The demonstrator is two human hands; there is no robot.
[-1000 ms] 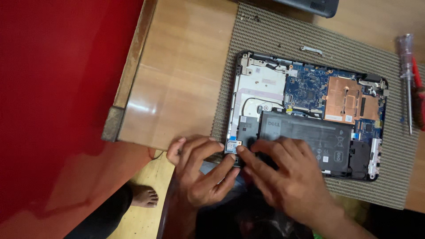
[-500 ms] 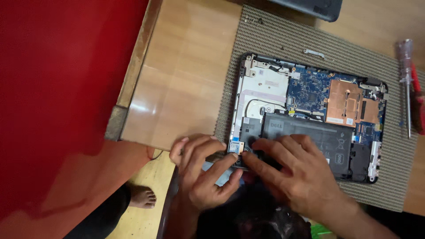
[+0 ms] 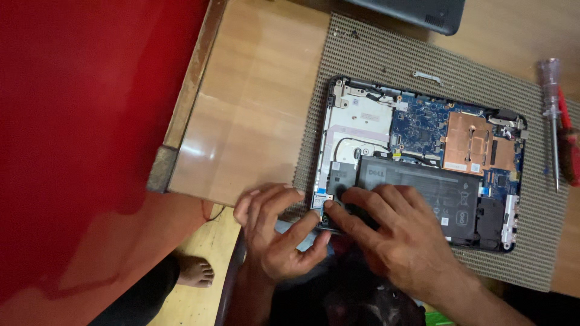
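1. Lying bottom-up with its cover off, the laptop sits on a woven grey mat on the wooden table.
2. The left hand is at the laptop's near left corner, just off the mat's edge; its fingers are bent and the thumb reaches up to that corner, touching the casing rim (whether it pinches anything there I cannot tell, as the fingertips hide the spot).
3. The right hand lies flat over the laptop's near edge, fingers spread and not clenched, covering the near left part of the black battery; its forefinger tip meets the left thumb at the corner.
4. Inside the laptop, the battery fills the near half; beyond it lie a white plate to the left, a blue board in the middle and a copper heat plate to the right.
5. A screwdriver with a clear handle lies on the mat right of the laptop, well apart from both hands; a red tool lies just beside it.
6. A dark device's corner shows beyond the laptop, at the mat's far edge.
7. Left of the table a red surface fills the view; below it, near the left hand, a bare foot rests on the floor.
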